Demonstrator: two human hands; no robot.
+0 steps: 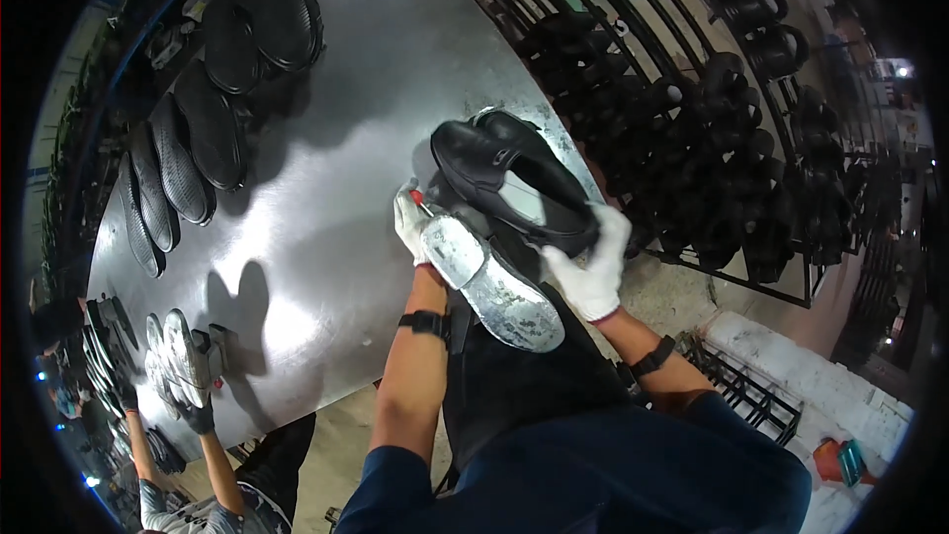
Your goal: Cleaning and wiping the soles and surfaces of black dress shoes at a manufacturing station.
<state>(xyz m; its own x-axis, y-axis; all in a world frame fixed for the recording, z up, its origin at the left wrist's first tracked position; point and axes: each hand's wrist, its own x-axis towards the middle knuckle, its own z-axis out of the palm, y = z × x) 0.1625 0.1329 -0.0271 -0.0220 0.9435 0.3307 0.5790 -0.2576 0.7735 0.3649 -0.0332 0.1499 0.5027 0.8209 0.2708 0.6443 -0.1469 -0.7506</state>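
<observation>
My left hand [409,227], in a white glove, is closed at the heel end of a shoe last [506,299] with a worn silver underside, tilted toward me. A small red-handled tool [416,197] sticks out between the same fingers; its far end is hidden. My right hand [593,267], also gloved and slightly blurred, grips the heel of a black slip-on shoe [476,158], thumb on the near side. Behind that shoe the toe of a second black shoe [509,129] shows, mostly covered. Both shoes are at the right edge of the metal table [366,69].
Black soles [210,129] lie along the table's left side. At lower left, a co-worker's gloved hand [198,417] holds pale soles [180,354]. Racks of black shoes [692,148] stand beyond the right edge. A white ledge [791,361] runs at lower right.
</observation>
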